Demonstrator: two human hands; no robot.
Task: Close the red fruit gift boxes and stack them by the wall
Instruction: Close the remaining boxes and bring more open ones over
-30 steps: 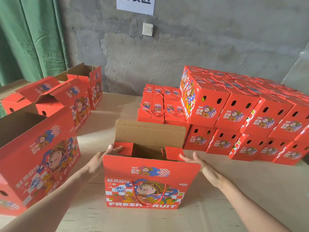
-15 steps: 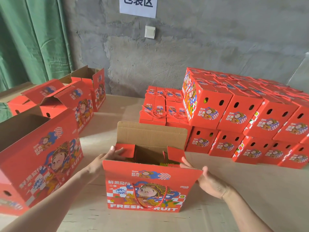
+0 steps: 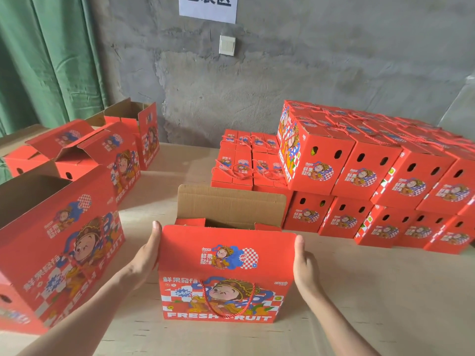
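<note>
Here, my left hand (image 3: 147, 255) and right hand (image 3: 304, 265), fingers straight, press flat against the 2 sides of the red box (image 3: 226, 291), lid up, near the worktop's (image 3: 372, 291) front edge.

Bare left hand (image 3: 146, 255) and right hand (image 3: 304, 263), slim bare forearms (image 3: 84, 312).
</note>
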